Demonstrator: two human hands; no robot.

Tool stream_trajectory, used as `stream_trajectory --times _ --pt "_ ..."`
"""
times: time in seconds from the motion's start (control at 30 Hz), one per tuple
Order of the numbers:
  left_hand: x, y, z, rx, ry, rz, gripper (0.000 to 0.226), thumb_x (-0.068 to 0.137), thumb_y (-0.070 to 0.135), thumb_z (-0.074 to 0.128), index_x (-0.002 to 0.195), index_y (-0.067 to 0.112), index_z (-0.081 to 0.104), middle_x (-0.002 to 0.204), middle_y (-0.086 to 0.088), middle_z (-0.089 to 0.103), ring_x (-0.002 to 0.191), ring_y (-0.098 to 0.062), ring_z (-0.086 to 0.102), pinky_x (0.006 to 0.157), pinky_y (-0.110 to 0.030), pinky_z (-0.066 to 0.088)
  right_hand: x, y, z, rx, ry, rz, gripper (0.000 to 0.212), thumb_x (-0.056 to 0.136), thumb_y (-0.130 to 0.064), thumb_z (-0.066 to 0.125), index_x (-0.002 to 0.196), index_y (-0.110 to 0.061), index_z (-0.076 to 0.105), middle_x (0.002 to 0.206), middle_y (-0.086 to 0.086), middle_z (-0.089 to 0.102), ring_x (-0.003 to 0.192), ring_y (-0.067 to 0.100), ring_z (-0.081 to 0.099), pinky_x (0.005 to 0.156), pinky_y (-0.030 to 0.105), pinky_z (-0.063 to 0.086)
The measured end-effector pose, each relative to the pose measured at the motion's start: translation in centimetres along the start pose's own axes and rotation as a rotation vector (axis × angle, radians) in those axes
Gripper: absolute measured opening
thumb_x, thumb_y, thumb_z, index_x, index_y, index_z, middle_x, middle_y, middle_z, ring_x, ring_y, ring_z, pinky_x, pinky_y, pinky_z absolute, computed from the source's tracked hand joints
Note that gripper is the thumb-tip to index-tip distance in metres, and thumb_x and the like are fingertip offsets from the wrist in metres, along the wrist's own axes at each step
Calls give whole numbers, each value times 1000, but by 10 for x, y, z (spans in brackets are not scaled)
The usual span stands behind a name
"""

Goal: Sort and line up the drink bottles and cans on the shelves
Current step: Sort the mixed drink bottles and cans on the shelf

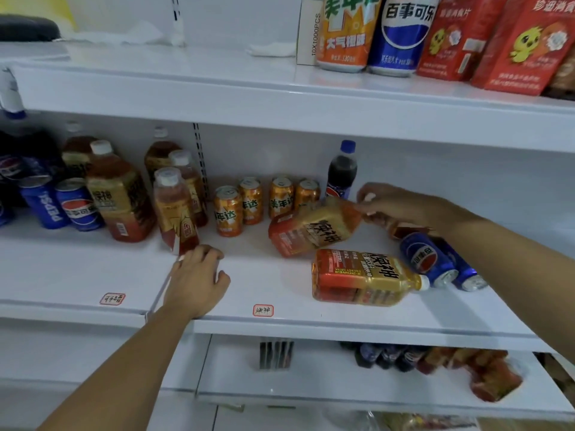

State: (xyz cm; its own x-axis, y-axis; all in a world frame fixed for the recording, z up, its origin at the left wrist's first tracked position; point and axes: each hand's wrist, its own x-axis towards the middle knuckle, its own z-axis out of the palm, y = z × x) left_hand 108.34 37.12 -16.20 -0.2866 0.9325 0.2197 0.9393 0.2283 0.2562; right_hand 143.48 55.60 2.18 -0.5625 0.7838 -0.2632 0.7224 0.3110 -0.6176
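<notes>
My right hand (401, 206) grips the neck end of a gold-and-red energy drink bottle (311, 230), which is tilted with its base on the middle shelf (280, 318). A second such bottle (361, 276) lies on its side in front of it. Two blue Pepsi cans (432, 259) lie on their sides at the right. My left hand (199, 278) rests on the shelf with fingers loosely curled, just below an upright gold-labelled bottle (175, 209). Several orange cans (228, 211) stand in a row behind, beside a small cola bottle (341, 171).
At the left stand more gold bottles (118, 194), upright Pepsi cans (79, 203) and dark cola bottles. The upper shelf holds an orange can (345, 32), a Pepsi can (401, 35) and red snack bags (522, 42). The lower shelf holds lying bottles (435, 362).
</notes>
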Motion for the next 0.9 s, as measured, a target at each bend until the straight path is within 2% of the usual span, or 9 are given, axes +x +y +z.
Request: stream_trajectory --times 0.17,0.3,0.4,0.47,0.57,0.63,0.73,0.8,0.9 --pt "-2 -1 -1 7 -12 12 49 84 44 42 124 22 61 125 1 58 109 -24 54 96 -41 43 29 -88 30 -303 302 -329 26 101 -44 57 109 -20 53 92 -4 64 76 10 63 65 27 48" --pt "-3 0 -4 6 -12 4 48 84 43 44 124 23 61 123 3 58 108 -22 54 96 -39 42 67 -124 58 -309 314 -405 28 103 -38 57 121 -17 54 104 3 67 87 21 68 79 43 60" --pt "-2 -2 -3 -11 -3 3 49 83 45 43 123 24 62 122 4 58 108 -22 55 96 -39 43 75 -126 61 -254 273 -453 35 100 -36 63 129 -20 53 105 0 67 87 16 67 78 36 57" --pt "-1 -4 -3 -26 -5 -3 50 82 45 42 122 23 63 122 3 58 108 -24 56 96 -42 45 65 -105 59 -156 203 -434 54 99 -37 65 145 -24 39 97 -4 65 81 10 65 71 26 51" --pt "-2 -1 -3 -7 0 2 51 82 45 41 121 21 63 122 0 59 107 -26 57 95 -43 46 31 -47 45 -161 94 -364 64 98 -46 63 151 -31 30 115 -6 63 99 12 66 80 24 51" --pt "-4 1 -1 15 17 6 53 82 44 39 121 19 64 121 -2 60 106 -28 57 94 -44 46 1 -3 23 -290 -93 -272 69 93 -54 66 150 -37 32 129 -9 58 112 9 60 86 22 46" --pt "1 4 0 20 9 -60 49 81 39 46 121 17 64 118 -6 60 105 -30 56 90 -45 46 -35 54 10 -382 -400 -118 98 71 -54 89 148 -49 28 132 -16 56 113 3 58 93 24 48" --pt "9 21 -1 5 -11 -161 40 82 35 55 119 19 63 116 -8 58 106 -32 53 88 -45 46 -42 89 21 -504 -380 -95 109 62 -40 94 145 -53 25 132 -17 59 117 7 59 100 32 50" --pt "11 50 9 33 -16 -254 39 81 36 51 114 16 58 115 -14 52 108 -37 49 89 -47 44 -41 109 30 -495 -323 -109 102 67 -35 92 141 -51 25 131 -19 58 120 9 58 103 35 48"
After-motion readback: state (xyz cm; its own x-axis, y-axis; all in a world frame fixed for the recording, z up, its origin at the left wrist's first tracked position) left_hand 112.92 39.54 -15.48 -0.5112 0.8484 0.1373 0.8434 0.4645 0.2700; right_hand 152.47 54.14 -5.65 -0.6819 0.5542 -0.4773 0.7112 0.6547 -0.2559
